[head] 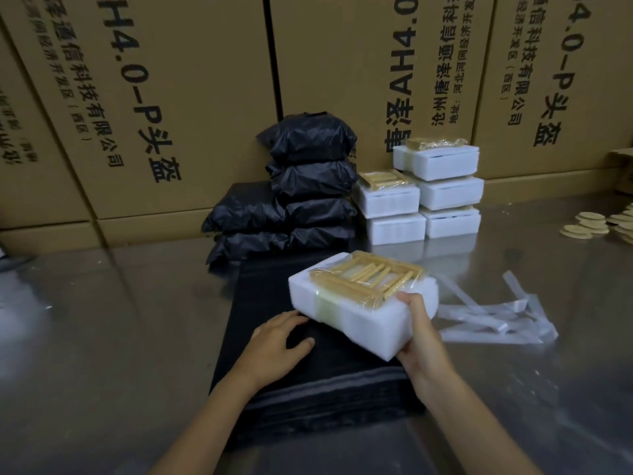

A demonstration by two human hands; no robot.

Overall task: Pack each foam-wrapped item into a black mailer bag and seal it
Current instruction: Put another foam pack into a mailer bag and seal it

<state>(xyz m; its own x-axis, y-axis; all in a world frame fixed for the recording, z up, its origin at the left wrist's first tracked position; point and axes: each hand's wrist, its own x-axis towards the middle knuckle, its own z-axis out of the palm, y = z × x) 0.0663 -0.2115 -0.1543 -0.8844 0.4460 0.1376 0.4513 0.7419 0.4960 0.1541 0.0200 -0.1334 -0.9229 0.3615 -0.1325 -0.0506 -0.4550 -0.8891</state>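
Over the near end of the flat stack of black mailer bags (301,378), your right hand (419,332) carries the foam-wrapped item (363,313), with a bundle of wooden pieces (368,277) taped under clear film on its top face. That grip is clamped on the block's near right corner, thumb on top and fingers under the bottom edge, so the block hangs tilted, its far left end higher and clear of the bags.

The block's long axis runs from your right hand up and away to the left, roughly diagonal to the bag stack, whose own long axis runs straight away from you. That mismatch is what the coming move turns on: I judge you will need to swing the block until its long side lines up with a bag's mouth before it can slide in.

Your left hand (282,342) lies palm down on the top bag, just left of the block; its grip is apart, fingers spread flat, holding nothing. It is the nearer hand to the bags, so it looks best placed to lift a lip open. Where the mouth lies I cannot tell.

Farther back on the counter (113,337), the sealed black parcels (301,186) stand beside the unpacked white foam blocks (421,197). Peeled strips (496,313) lie right of the block, well clear.
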